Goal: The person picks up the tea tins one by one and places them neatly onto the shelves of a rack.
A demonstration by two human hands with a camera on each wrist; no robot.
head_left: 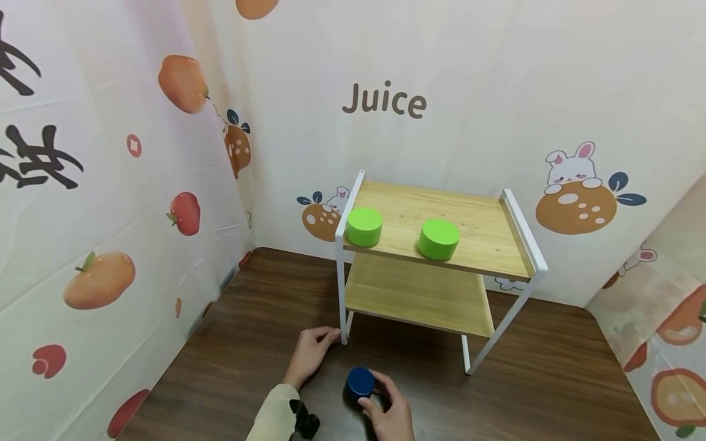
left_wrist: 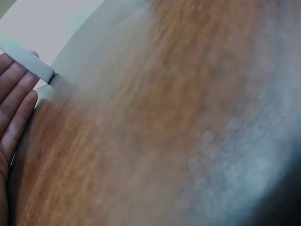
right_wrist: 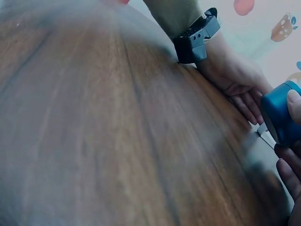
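My right hand (head_left: 393,411) pinches a short, dark blue cylinder (head_left: 361,382) between thumb and fingers, low over the table in front of the shelf. In the right wrist view the blue cylinder (right_wrist: 281,113) is tilted, with a seam near one end. The left hand (head_left: 310,354) grips the foot of the front left leg (head_left: 342,306) of a two-tier wooden rack (head_left: 469,223). The left wrist view has the white leg (left_wrist: 29,61) crossing the fingers (left_wrist: 19,110); the thumb is hidden there. Two bright green cylinders (head_left: 364,227) (head_left: 439,239) stand on the top tier's front edge.
The rack's lower tier (head_left: 419,297) is bare wood between white side frames. Under everything lies a dark brown wooden table (head_left: 237,343). Printed curtains (head_left: 441,141) with fruit and rabbits hang behind and at both sides. A black band (right_wrist: 193,44) circles the left wrist.
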